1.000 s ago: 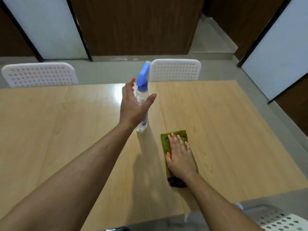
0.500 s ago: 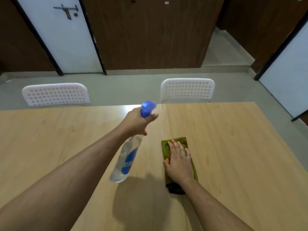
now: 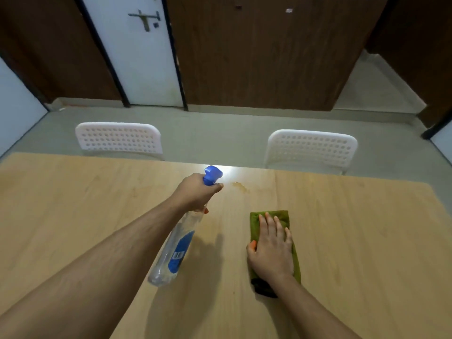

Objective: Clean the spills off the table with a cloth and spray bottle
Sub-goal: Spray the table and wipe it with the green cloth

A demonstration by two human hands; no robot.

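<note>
Green cloth [image 3: 283, 217], blue-topped clear spray bottle [image 3: 176, 248], white perforated chairs [image 3: 118, 139].

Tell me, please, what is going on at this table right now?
A person is cleaning a wooden table. The left hand grips a clear spray bottle by its blue head, lifted off the table and pointed toward a small brownish spill near the far edge. The right hand rests flat on a folded green cloth lying on the table, nearer than the spill. The spill is not yet wiped.
</note>
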